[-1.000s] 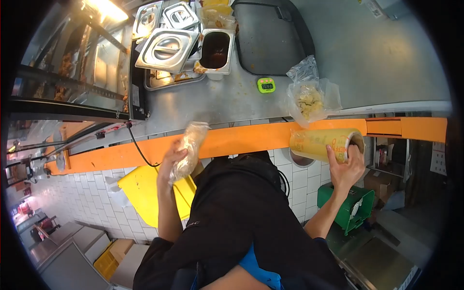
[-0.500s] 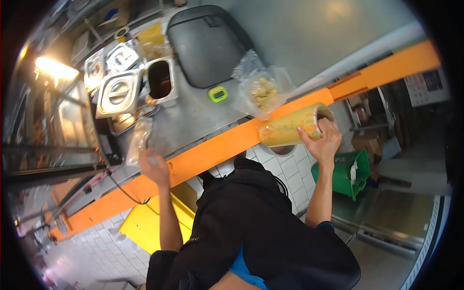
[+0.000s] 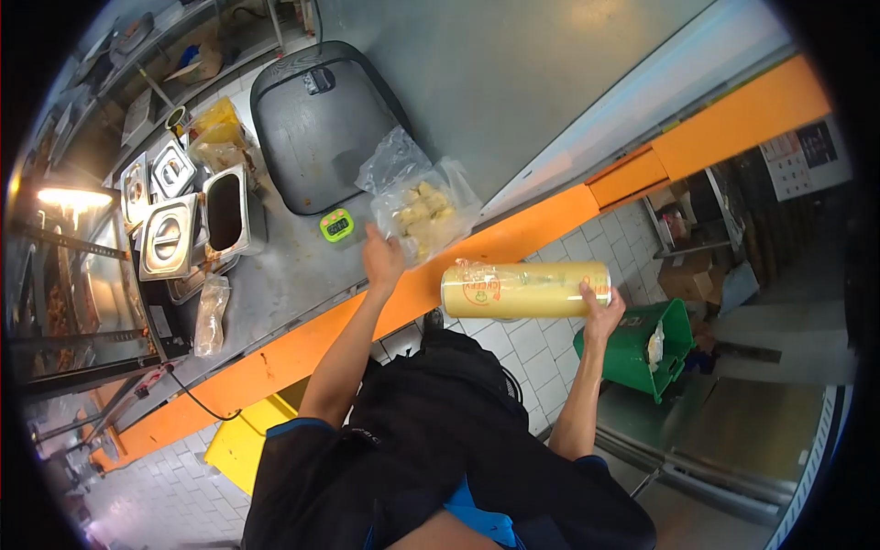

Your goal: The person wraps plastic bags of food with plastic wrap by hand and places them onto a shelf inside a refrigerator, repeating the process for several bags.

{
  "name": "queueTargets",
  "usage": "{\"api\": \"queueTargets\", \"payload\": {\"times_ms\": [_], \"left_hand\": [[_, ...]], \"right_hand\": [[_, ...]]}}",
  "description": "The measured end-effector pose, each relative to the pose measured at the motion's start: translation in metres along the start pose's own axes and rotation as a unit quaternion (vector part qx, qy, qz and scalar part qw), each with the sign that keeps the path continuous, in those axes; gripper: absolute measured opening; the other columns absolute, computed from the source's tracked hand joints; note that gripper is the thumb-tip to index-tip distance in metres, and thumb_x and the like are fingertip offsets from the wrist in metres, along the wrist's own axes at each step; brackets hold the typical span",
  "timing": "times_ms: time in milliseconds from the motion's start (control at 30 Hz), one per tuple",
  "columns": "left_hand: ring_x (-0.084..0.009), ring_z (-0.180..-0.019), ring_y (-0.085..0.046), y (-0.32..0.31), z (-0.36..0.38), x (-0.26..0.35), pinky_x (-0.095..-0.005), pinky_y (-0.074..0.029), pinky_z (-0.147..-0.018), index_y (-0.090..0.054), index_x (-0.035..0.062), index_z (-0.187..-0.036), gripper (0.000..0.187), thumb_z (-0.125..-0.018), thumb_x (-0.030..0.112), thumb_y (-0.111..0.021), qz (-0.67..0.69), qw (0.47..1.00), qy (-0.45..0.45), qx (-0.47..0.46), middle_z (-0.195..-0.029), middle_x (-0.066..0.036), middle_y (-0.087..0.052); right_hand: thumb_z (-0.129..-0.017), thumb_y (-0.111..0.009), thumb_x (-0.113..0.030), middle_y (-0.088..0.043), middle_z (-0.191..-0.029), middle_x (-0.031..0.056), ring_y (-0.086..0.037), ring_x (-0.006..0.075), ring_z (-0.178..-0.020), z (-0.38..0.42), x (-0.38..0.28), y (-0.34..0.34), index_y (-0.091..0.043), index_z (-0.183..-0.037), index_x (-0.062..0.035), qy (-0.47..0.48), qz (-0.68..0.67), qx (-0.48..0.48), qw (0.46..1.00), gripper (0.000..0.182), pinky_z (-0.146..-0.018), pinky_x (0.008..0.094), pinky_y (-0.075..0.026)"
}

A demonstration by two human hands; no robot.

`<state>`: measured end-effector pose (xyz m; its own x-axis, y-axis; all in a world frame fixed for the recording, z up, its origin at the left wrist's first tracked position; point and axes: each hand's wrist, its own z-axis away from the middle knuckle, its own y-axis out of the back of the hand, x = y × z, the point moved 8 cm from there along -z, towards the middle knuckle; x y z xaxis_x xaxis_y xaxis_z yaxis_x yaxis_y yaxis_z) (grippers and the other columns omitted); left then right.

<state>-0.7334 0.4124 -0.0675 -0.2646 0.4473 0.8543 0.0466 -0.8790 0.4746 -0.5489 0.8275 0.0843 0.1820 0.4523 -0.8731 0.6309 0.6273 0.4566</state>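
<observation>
My right hand (image 3: 602, 310) is closed on the right end of a thick roll of yellow plastic film (image 3: 522, 290) with red print. The thumb lies over its outside, and the roll is held level in front of the counter's orange edge. My left hand (image 3: 385, 261) is over the counter, fingers apart, right at the left side of a clear plastic bag (image 3: 429, 215) of pale yellow food chunks. Just beyond that hand lies a small green digital timer (image 3: 336, 225). A black tray (image 3: 316, 137) stands behind the bag.
Steel containers with lids (image 3: 168, 240) and an open dark-filled container (image 3: 227, 211) stand at the left. Near them lies a clear packet (image 3: 212, 316). Below the counter are a yellow bin (image 3: 247, 449) and a green crate (image 3: 642, 348). A heated cabinet glows at far left.
My left hand has moved right, from near the clear packet to the bag of food chunks. The roll has swung level and dropped away from the counter edge. The view has shifted.
</observation>
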Motion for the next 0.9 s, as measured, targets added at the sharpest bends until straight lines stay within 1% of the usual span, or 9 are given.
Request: {"api": "queueTargets", "payload": {"times_ms": [33, 100, 200, 367, 433, 500, 600, 733, 900], "left_hand": [[-0.05, -0.094, -0.059, 0.008, 0.001, -0.003, -0.0523, -0.046, -0.083, -0.043, -0.0043, -0.113, 0.034, -0.082, 0.004, -0.055, -0.004, 1.0, 0.007, 0.009, -0.097, -0.033, -0.06], [-0.0485, -0.096, -0.055, 0.048, 0.028, 0.01, -0.0522, -0.044, -0.084, -0.044, -0.0043, -0.113, 0.031, -0.084, 0.002, -0.052, -0.065, 0.973, -0.177, 0.136, -0.1, -0.033, -0.055], [-0.0458, -0.091, -0.053, 0.099, 0.056, -0.036, -0.0498, -0.044, -0.082, -0.046, -0.0041, -0.114, 0.029, -0.086, 0.0, -0.049, -0.057, 0.991, -0.075, 0.094, -0.097, -0.029, -0.053], [-0.0289, -0.066, -0.051, 0.216, 0.127, -0.095, -0.0381, -0.045, -0.061, -0.045, -0.0064, -0.116, 0.025, -0.095, 0.008, -0.048, -0.127, 0.946, -0.134, 0.265, -0.08, -0.018, -0.054], [-0.0264, -0.063, -0.051, 0.256, 0.128, -0.111, -0.0368, -0.044, -0.057, -0.045, -0.0058, -0.116, 0.025, -0.096, 0.009, -0.049, -0.148, 0.94, -0.131, 0.278, -0.078, -0.017, -0.055], [-0.027, -0.067, -0.055, 0.281, 0.12, -0.141, -0.0369, -0.045, -0.059, -0.045, -0.0035, -0.117, 0.026, -0.094, 0.007, -0.051, -0.163, 0.958, -0.017, 0.236, -0.082, -0.017, -0.058], [-0.0299, -0.075, -0.062, 0.289, 0.103, -0.153, -0.036, -0.048, -0.062, -0.045, -0.0017, -0.117, 0.027, -0.093, 0.007, -0.054, -0.138, 0.951, -0.082, 0.265, -0.087, -0.02, -0.062], [-0.0401, -0.091, -0.063, 0.271, 0.072, -0.171, -0.0441, -0.051, -0.079, -0.048, -0.0015, -0.116, 0.032, -0.09, 0.01, -0.061, -0.075, 0.977, -0.066, 0.189, -0.102, -0.024, -0.063], [-0.0377, -0.101, -0.056, 0.28, 0.124, -0.085, -0.0451, -0.044, -0.088, -0.054, 0.0036, -0.122, 0.04, -0.087, 0.017, -0.068, -0.127, 0.945, -0.082, 0.291, -0.111, -0.02, -0.058]], "right_hand": [[-0.075, -0.083, -0.012, -0.069, -0.082, 0.0053, -0.06, 0.0077, -0.072, -0.001, 0.019, 0.0, -0.069, -0.087, 0.0025, -0.012, -0.069, 0.009, 0.997, 0.024, -0.066, 0.0248, -0.048], [-0.076, -0.081, -0.009, -0.068, -0.083, 0.0046, -0.06, 0.0088, -0.071, 0.001, 0.04, -0.007, -0.068, -0.09, 0.0031, -0.056, -0.15, -0.01, 0.987, 0.023, -0.068, 0.0248, -0.048], [-0.077, -0.081, -0.009, -0.068, -0.083, 0.0048, -0.06, 0.0098, -0.071, 0.001, 0.062, -0.044, -0.068, -0.09, 0.0022, -0.099, -0.217, -0.07, 0.969, 0.022, -0.069, 0.0252, -0.049], [-0.078, -0.077, -0.006, -0.069, -0.09, 0.0059, -0.063, 0.0132, -0.079, 0.03, 0.102, -0.137, -0.068, -0.1, 0.0033, -0.124, -0.165, -0.177, 0.962, 0.025, -0.077, 0.0263, -0.05], [-0.078, -0.078, -0.008, -0.07, -0.092, 0.0049, -0.064, 0.0124, -0.08, 0.052, 0.052, -0.183, -0.069, -0.101, 0.0034, -0.125, -0.192, -0.276, 0.933, 0.027, -0.078, 0.0266, -0.051], [-0.08, -0.079, -0.014, -0.072, -0.093, 0.005, -0.065, 0.0115, -0.083, 0.077, 0.028, -0.224, -0.07, -0.104, 0.0028, -0.098, -0.184, -0.328, 0.921, 0.031, -0.076, 0.0266, -0.051], [-0.081, -0.08, -0.02, -0.072, -0.087, 0.0055, -0.066, 0.011, -0.079, 0.112, -0.006, -0.264, -0.07, -0.097, 0.0008, -0.069, -0.136, -0.365, 0.919, 0.028, -0.073, 0.027, -0.052], [-0.081, -0.08, -0.029, -0.071, -0.084, 0.0105, -0.067, 0.0176, -0.075, 0.142, -0.045, -0.29, -0.069, -0.098, 0.0007, -0.03, -0.087, -0.419, 0.903, 0.036, -0.071, 0.0301, -0.052], [-0.079, -0.081, -0.034, -0.069, -0.09, 0.0112, -0.065, 0.0238, -0.085, 0.144, -0.073, -0.28, -0.07, -0.098, -0.0005, -0.002, 0.08, -0.327, 0.941, 0.04, -0.077, 0.035, -0.051]]}}
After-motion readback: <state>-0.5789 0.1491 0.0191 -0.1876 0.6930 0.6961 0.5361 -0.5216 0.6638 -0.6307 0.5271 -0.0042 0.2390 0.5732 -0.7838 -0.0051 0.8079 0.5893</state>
